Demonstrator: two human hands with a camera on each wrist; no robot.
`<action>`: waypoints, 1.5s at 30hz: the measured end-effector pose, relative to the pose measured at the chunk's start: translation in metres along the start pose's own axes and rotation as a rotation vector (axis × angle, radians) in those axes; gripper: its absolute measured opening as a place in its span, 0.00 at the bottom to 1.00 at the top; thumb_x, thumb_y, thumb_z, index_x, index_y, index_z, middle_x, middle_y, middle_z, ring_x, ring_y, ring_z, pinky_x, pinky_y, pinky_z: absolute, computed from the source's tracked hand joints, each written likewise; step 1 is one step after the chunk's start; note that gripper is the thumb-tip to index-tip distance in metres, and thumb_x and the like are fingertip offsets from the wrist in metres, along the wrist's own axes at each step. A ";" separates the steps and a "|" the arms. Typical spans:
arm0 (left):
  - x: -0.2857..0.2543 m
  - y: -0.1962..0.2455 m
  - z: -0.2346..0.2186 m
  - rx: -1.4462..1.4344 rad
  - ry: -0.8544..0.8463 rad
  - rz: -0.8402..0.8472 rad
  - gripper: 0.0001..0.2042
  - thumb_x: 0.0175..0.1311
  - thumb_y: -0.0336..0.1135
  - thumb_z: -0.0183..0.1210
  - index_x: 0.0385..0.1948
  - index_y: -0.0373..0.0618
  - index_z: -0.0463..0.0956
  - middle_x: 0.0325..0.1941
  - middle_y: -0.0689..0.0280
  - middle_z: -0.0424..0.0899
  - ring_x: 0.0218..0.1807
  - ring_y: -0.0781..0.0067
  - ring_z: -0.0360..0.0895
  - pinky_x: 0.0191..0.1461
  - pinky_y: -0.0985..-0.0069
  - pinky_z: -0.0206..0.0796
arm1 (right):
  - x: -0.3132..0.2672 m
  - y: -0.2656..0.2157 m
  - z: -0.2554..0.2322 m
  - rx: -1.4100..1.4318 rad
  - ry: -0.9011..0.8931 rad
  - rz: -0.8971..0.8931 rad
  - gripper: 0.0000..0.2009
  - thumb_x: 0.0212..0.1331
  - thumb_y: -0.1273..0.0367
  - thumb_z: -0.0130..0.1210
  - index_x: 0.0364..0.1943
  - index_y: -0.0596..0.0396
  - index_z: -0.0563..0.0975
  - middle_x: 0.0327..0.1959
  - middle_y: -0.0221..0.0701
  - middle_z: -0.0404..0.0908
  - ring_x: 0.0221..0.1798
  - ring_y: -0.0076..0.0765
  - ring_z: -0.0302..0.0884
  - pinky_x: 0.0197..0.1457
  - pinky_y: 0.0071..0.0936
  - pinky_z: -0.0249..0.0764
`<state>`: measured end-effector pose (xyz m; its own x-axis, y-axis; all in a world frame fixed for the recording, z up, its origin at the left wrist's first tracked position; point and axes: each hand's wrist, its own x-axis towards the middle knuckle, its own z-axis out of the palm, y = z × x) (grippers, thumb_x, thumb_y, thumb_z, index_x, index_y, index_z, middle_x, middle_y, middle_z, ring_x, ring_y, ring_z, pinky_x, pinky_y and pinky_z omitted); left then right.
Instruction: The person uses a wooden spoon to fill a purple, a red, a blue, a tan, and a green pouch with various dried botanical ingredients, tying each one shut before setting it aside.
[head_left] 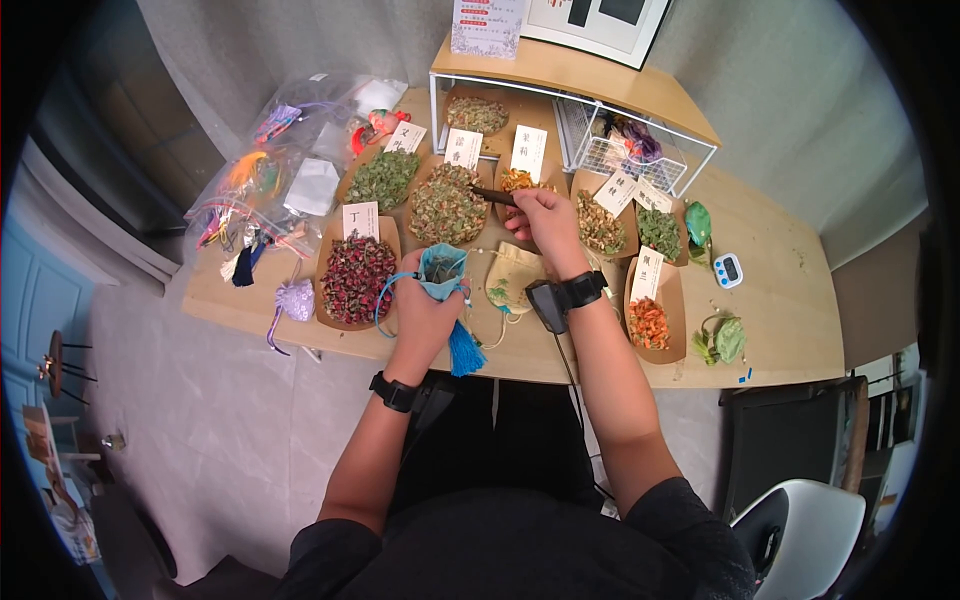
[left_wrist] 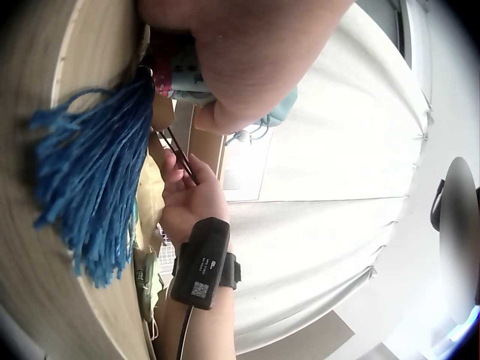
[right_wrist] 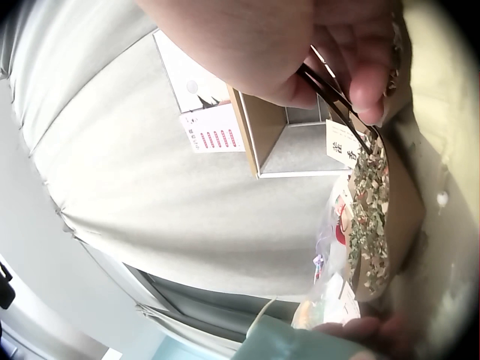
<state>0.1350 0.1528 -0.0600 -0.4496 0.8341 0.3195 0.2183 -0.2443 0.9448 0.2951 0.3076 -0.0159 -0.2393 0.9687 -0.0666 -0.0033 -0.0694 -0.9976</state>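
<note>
In the head view my left hand (head_left: 425, 312) grips a light-blue drawstring pouch (head_left: 443, 270), its mouth open upward with dried herbs inside. A blue tassel (head_left: 466, 350) hangs below it and fills much of the left wrist view. My right hand (head_left: 545, 228) pinches dark tweezers (head_left: 492, 195) between thumb and fingers. Their tips reach into a heap of chopped dried herbs (head_left: 446, 205) in a brown paper tray; the right wrist view shows the two slim prongs (right_wrist: 337, 101) at the heap. Beneath the right hand lies a cream embroidered pouch (head_left: 511, 278).
Around the hands stand trays of dried rosebuds (head_left: 358, 280), green leaves (head_left: 382, 180) and orange petals (head_left: 648, 325), with labels. Plastic bags (head_left: 270, 185) lie at left, a purple sachet (head_left: 293, 300) at the front left. A shelf (head_left: 580, 88) rises behind; a timer (head_left: 729, 270) sits right.
</note>
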 end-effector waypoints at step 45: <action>0.006 -0.003 0.001 0.114 -0.005 0.008 0.25 0.48 0.29 0.70 0.49 0.35 0.71 0.45 0.51 0.79 0.49 0.51 0.79 0.54 0.61 0.70 | 0.038 -0.045 -0.014 -0.318 -0.370 0.213 0.13 0.67 0.62 0.61 0.33 0.61 0.84 0.20 0.23 0.76 0.15 0.17 0.61 0.17 0.19 0.58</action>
<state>0.1326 0.1595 -0.0609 -0.4434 0.8349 0.3262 0.3188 -0.1932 0.9279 0.3000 0.3511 0.0262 -0.5290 0.7884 -0.3142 0.3632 -0.1242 -0.9234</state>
